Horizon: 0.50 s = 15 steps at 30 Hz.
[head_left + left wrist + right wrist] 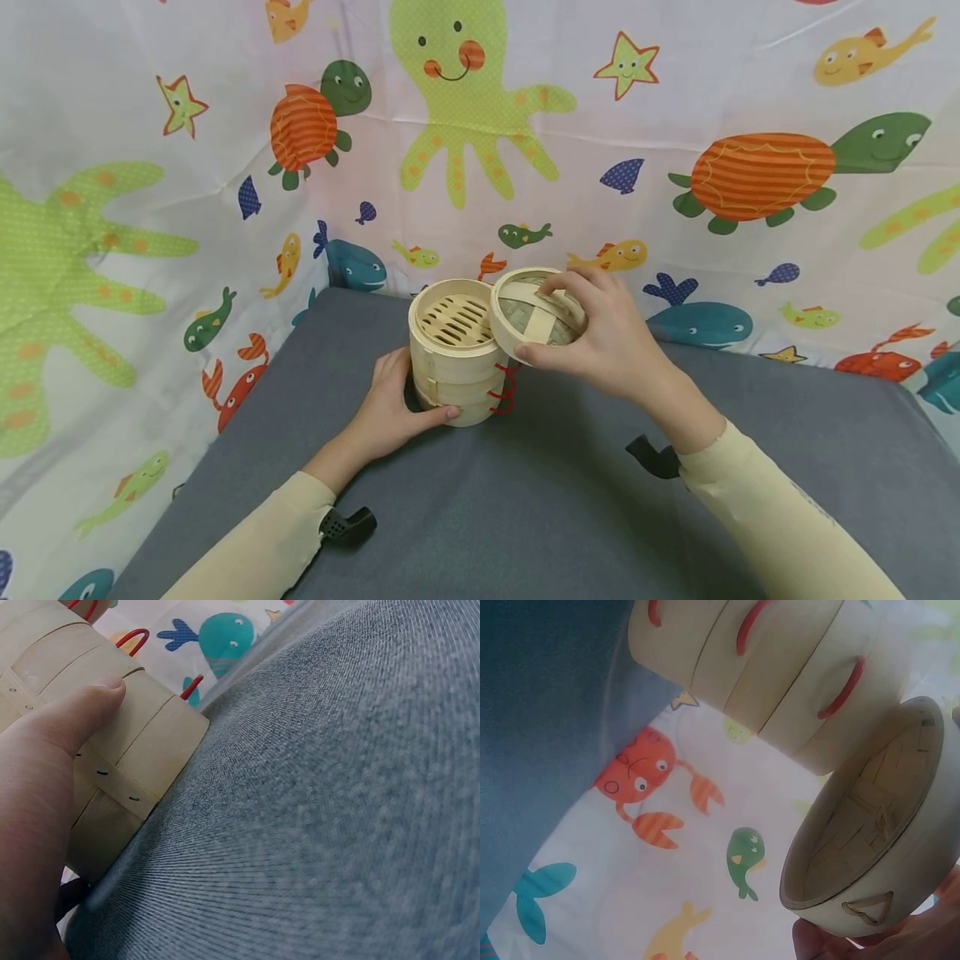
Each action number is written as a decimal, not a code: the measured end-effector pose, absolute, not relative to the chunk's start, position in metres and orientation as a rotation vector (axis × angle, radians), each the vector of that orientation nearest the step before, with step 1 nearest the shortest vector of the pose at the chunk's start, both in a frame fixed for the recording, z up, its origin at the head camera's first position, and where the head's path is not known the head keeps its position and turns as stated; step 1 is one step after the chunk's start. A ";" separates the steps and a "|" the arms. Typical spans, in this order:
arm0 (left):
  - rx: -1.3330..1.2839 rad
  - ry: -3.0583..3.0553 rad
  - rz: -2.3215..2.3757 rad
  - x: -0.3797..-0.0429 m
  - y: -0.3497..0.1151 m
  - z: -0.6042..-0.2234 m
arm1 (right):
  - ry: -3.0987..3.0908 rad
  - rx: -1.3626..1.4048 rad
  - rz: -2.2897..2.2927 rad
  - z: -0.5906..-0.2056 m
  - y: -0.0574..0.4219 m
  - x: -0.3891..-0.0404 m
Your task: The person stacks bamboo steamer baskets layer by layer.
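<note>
A round bamboo steamer (461, 392) of stacked tiers stands upright on the grey cloth, its slotted top tier (454, 321) partly uncovered. Red loops (843, 688) stick out from its right side. My left hand (388, 407) grips the stack low on its left, thumb across the front, as the left wrist view also shows. The woven bamboo lid (517, 317) is tilted at the upper right edge of the stack. My right hand (600, 333) holds it by the rim and top. In the right wrist view the lid's hollow underside (870, 817) shows; some right fingers are cut off there.
Grey cloth (480, 517) covers the table under the steamer. Behind and to the left hangs a white curtain (525, 208) printed with sea animals, close behind the steamer. Black straps (652, 457) stick out at both wrists.
</note>
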<state>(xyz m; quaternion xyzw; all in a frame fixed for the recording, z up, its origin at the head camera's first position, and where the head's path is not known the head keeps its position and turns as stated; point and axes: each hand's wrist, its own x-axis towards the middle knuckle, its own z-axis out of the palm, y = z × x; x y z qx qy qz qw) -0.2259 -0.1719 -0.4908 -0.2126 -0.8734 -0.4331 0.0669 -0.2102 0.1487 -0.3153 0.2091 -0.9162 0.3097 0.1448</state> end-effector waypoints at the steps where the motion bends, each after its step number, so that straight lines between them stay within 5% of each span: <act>1: -0.641 -2.633 -1.308 -0.226 -0.172 -0.491 | -2.646 0.599 0.894 -0.315 0.148 -0.211; 15: -0.646 -2.621 -1.306 -0.225 -0.172 -0.489 | -2.639 0.656 0.859 -0.312 0.132 -0.220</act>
